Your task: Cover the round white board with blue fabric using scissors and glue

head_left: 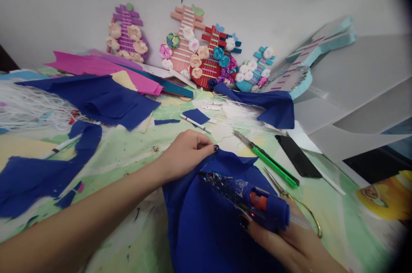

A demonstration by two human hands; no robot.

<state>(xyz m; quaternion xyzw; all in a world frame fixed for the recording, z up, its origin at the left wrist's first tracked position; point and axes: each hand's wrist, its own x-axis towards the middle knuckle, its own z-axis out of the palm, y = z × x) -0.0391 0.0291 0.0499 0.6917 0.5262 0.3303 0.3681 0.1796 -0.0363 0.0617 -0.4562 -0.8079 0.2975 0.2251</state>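
My right hand [283,238] is closed around a blue hot glue gun [267,204] with an orange part, a small red light and a clear glue stick at its back. Its dark nozzle, crusted with glue and coloured scraps, points left along a piece covered in dark blue fabric [206,225]. My left hand [188,153] pinches the fabric's upper edge, close beyond the nozzle. Whether the nozzle touches the fabric, I cannot tell. A green utility knife [277,168], blade out, and gold-handled scissors [289,195] lie to the right.
Several decorated guitar shapes [209,58] lean on the wall. Blue fabric [106,97] and pink sheets [106,71] lie at the back left. A black phone [299,157] rests at right, near a yellow package [386,198]. Markers [195,123] and scraps lie behind my left hand.
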